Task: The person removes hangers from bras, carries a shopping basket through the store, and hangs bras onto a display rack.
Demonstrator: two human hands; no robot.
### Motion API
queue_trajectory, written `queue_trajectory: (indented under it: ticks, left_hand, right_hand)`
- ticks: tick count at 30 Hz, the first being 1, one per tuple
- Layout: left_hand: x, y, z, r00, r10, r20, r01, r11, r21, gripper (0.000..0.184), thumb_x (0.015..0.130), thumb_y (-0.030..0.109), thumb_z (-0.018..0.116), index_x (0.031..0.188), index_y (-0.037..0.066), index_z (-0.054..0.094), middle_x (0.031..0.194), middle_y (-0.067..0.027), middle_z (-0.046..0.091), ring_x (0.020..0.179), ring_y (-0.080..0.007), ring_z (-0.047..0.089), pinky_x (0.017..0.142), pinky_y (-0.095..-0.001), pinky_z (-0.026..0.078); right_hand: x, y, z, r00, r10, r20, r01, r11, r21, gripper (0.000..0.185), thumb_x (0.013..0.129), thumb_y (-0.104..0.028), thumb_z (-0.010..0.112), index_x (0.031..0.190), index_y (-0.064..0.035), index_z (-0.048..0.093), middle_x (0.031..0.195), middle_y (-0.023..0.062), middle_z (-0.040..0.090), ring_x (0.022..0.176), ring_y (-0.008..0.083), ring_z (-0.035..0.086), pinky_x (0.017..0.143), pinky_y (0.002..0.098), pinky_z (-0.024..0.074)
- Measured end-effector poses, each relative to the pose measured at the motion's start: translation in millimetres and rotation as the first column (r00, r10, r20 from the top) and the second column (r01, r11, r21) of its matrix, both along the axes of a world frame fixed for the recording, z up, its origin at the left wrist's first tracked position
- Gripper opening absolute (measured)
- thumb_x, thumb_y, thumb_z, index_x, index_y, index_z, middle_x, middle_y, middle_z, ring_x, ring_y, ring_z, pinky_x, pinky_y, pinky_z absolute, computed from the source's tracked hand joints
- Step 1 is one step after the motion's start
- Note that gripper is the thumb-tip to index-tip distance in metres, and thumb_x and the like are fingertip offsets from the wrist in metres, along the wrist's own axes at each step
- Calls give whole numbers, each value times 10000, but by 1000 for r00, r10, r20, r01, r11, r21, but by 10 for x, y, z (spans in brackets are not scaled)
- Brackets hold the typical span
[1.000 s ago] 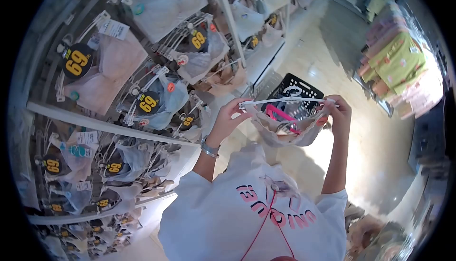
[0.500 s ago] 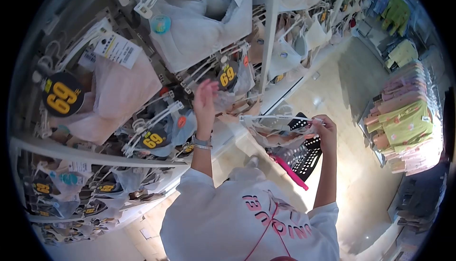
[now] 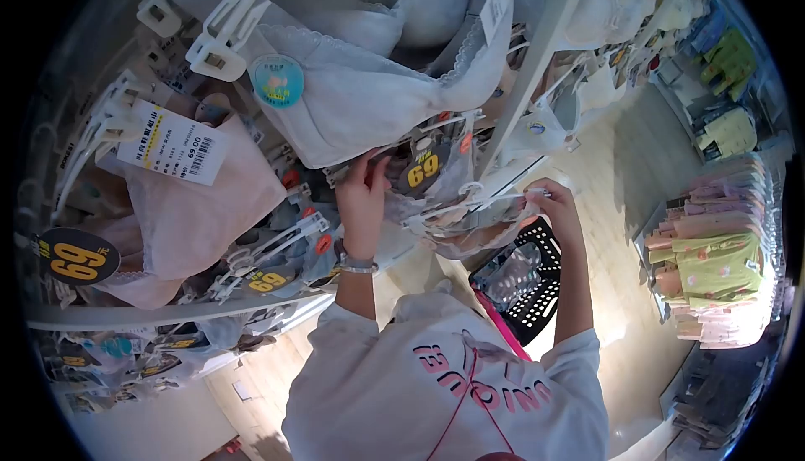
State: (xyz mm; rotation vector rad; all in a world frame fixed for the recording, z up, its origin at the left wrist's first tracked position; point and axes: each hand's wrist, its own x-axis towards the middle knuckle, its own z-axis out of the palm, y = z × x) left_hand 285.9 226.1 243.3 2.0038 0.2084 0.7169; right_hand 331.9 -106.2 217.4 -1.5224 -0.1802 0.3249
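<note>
Shifted since the earlier frame: left hand (image 3: 362, 201), from before the rack to the lower edge of a pale racked bra (image 3: 352, 83).
Left hand: fingers part-curled, raised to that edge, beside a black price disc (image 3: 422, 169); whether they grip, cannot tell. Right hand (image 3: 553, 205): pinching one end of a white hanger (image 3: 443, 213), with the held bra (image 3: 476, 241) slung beneath, in front of the rack and over the black basket (image 3: 537, 303). Handling, as judged: steady pinch at the hanger's end, bar near level, lace kept off neighbouring hooks; left fingertips light on the fabric, lest clips snag.
</note>
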Motion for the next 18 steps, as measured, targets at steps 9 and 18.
queue_trajectory:
  ticks: [9, 18]
  left_hand:
    - [294, 88, -108, 914, 401, 53, -368, 770, 522, 209, 786, 229, 677, 905, 58, 661, 823, -159, 652, 755, -377, 617, 645, -462, 485]
    - [496, 181, -266, 915, 377, 147, -402, 810, 426, 246, 737, 149, 647, 950, 25, 649, 925, -178, 651, 868, -407, 602, 737, -482, 474]
  right_hand:
    - [480, 121, -147, 995, -36, -92, 41, 997, 59, 132, 872, -111, 609, 958, -11, 615, 845, 99, 664, 759, 182, 665, 681, 270, 527]
    - [690, 294, -183, 1000, -24, 9, 23, 995, 96, 132, 879, -111, 606, 956, -4, 615, 847, 94, 661, 750, 164, 650, 669, 261, 519]
